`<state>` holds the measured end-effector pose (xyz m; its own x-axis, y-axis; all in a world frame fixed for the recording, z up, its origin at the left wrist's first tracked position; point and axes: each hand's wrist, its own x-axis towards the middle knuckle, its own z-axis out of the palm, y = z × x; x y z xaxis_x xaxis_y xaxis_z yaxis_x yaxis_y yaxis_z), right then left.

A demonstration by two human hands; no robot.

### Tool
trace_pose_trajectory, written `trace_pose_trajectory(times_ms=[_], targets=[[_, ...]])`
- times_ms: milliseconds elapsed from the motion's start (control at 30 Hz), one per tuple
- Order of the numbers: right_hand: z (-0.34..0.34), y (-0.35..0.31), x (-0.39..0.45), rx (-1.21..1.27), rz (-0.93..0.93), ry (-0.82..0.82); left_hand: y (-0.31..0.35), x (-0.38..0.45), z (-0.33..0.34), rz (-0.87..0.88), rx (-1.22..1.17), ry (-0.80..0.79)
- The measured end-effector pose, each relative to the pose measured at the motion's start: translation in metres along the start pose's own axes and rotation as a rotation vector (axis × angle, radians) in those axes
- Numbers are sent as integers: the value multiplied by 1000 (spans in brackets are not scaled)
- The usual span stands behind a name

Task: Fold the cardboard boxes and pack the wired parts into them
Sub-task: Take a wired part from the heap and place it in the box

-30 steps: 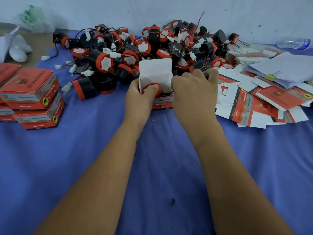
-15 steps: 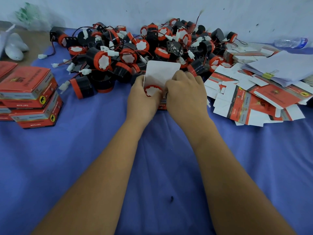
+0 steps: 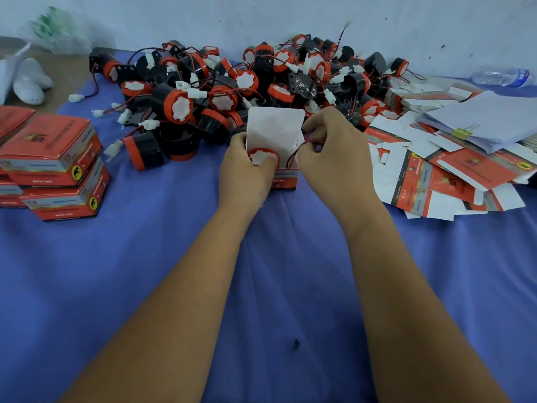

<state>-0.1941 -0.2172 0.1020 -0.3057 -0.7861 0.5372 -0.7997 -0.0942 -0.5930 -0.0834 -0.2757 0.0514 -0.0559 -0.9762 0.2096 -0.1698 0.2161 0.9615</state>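
An open red-and-white cardboard box (image 3: 286, 177) stands on the blue cloth at the middle, its white lid flap (image 3: 274, 126) upright. Inside sits a wired part (image 3: 263, 157) with an orange rim and white face. My left hand (image 3: 244, 173) grips the box's left side, with its thumb on the part. My right hand (image 3: 334, 158) pinches the part's red and black wire (image 3: 293, 154) at the box's right edge. Behind the box lies a big pile of wired parts (image 3: 247, 82).
Closed packed boxes (image 3: 55, 167) are stacked at the left. Flat unfolded box blanks (image 3: 436, 175) and clipped white papers (image 3: 488, 117) lie at the right. A plastic bottle (image 3: 499, 77) rests by the wall. White objects (image 3: 29, 82) sit at the far left.
My right hand has drawn back from the pile to the box's right edge and now pinches the wire. The part sits lower in the box. My left hand has kept its hold.
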Motion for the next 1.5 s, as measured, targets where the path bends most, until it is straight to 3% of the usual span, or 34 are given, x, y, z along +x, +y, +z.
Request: trace_pose_trajectory(times_ms=[267,400,767,1133,1333,1400,1500], targets=[[12,7,0,-88,-186,-155,5,1,-4,-96,-129,-101],[16,3,-5,-25,-256,-145,5,2,-8,-85,-160,-146],[19,8,-1,220,-19,-52,0,4,-10,-75,-119,-76],[30,17,-2,-155,-230,-113,9,1,-14,-99,-243,-211],[24,17,-3,-103,-171,-181,5,2,-10,-100,-184,-155],[23,17,-3,-27,-104,-128,4,-2,-8,-16,-159,-49],[20,16,-3,77,-89,-81,3,-8,-7,379,191,162]])
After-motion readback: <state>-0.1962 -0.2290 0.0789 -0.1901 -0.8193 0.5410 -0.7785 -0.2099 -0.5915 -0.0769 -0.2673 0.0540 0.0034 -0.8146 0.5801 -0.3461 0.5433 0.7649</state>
